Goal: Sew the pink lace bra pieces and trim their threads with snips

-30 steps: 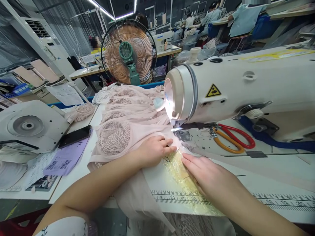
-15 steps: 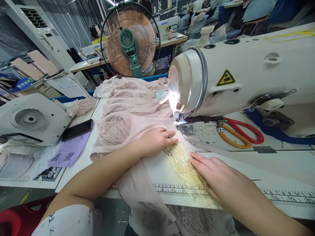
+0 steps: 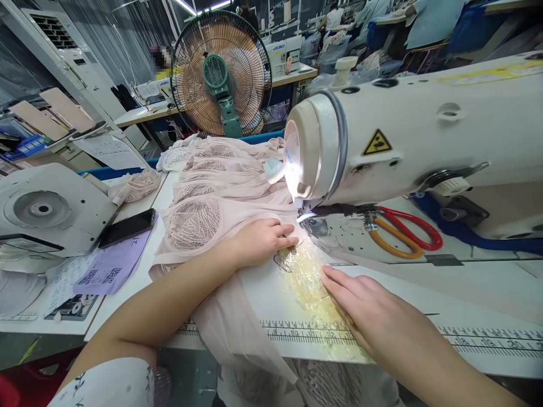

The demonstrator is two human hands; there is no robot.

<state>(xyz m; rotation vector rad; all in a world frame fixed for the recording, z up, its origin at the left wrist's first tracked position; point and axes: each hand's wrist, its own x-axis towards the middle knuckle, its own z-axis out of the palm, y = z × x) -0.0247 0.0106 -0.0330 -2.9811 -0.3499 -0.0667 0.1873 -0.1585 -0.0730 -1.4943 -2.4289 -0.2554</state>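
Observation:
A beige bra with a lace-patterned cup lies left of the sewing machine, its edge reaching the lit needle area. My left hand is on this fabric just in front of the needle, fingers bent and pressed together on its edge. My right hand rests on the table at the right edge of a crinkled yellow tape patch. Its fingers are stretched out, with nothing visible in them. A loose beige fabric band hangs over the table's front edge from under my left forearm.
Scissors with red and orange handles lie under the machine arm. More beige bras are heaped behind. A phone lies on purple paper to the left, beside a white machine. A large fan stands behind.
The whole view has shifted slightly, so most things sit a little further left. Both hands keep nearly the same places against the fabric and table.

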